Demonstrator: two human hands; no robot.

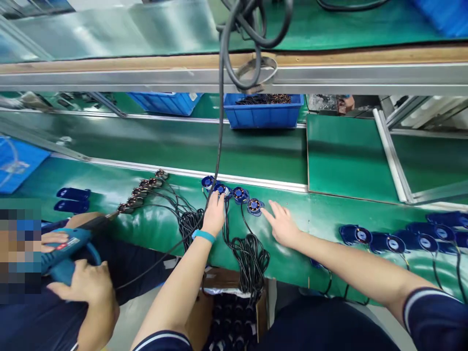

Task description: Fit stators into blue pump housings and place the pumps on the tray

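A short slanting row of round dark-blue housings with copper coils inside lies on the green bench, black cables trailing from them. My left hand, with a teal wristband, rests its outstretched fingers at a blue housing near the row's left end. To the right, my right hand has its fingers apart, the index fingertip beside the nearest blue housing. Neither hand grips anything that I can see. Bundled black cables hang over the bench's front edge between my forearms.
On the left, a co-worker's hand is at a teal heat gun pointing toward several coil parts. More blue housings lie at right. A black cable hangs down before me. Behind stands a blue bin.
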